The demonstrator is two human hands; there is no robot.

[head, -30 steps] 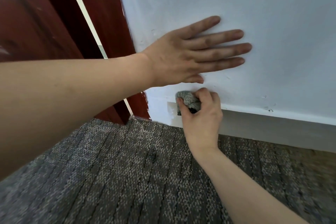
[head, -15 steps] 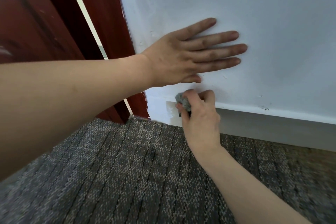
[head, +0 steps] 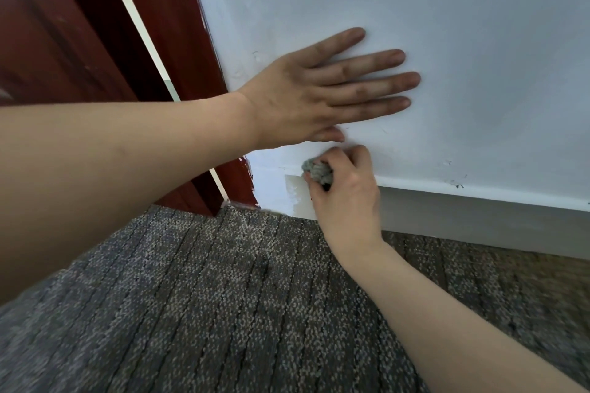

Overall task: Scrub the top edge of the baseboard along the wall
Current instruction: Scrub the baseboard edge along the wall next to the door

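Left hand [head: 306, 99] flat, fingers spread, braced on wall [head: 479, 41]. Right hand [head: 348, 198] just below, clamped on grey scrub pad [head: 316, 171] at left end of baseboard [head: 479, 220] top edge, near door frame [head: 178, 41]. Best: press pad onto ledge, short strokes rightward, avoid scuffing wall paint.

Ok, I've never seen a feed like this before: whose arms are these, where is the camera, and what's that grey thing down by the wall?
There is no machine here: these are a person's two bare arms, filmed by one wide-angle camera worn on their head, looking forward and down. The left hand lies flat on the white wall, fingers straight. The right hand grips a grey wad, seemingly a cloth or scouring pad, against the top edge of the baseboard, close to the dark red door frame. Below is grey patterned carpet.
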